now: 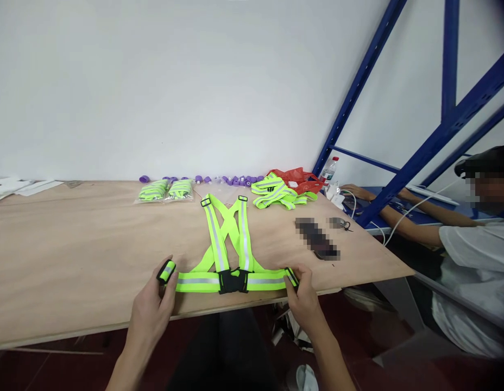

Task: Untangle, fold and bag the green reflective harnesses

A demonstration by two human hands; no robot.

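A neon-yellow reflective harness point(199, 282) lies spread on the wooden table near its front edge, its shoulder straps crossing behind and a black buckle point(233, 281) fastened at the middle of the waist strap. My left hand point(153, 304) grips the left end of the waist strap, at a black-edged adjuster loop between thumb and fingers. My right hand point(304, 298) pinches the matching loop at the right end. The waist strap runs level between both hands.
Two bagged yellow bundles point(153, 190), purple rolls point(235, 180), loose yellow straps point(272, 193), a red bag point(298, 179) and a bottle point(329, 169) line the back. A blurred dark object point(317, 238) lies right. Beyond a blue frame point(423, 146) sits a person point(476, 250).
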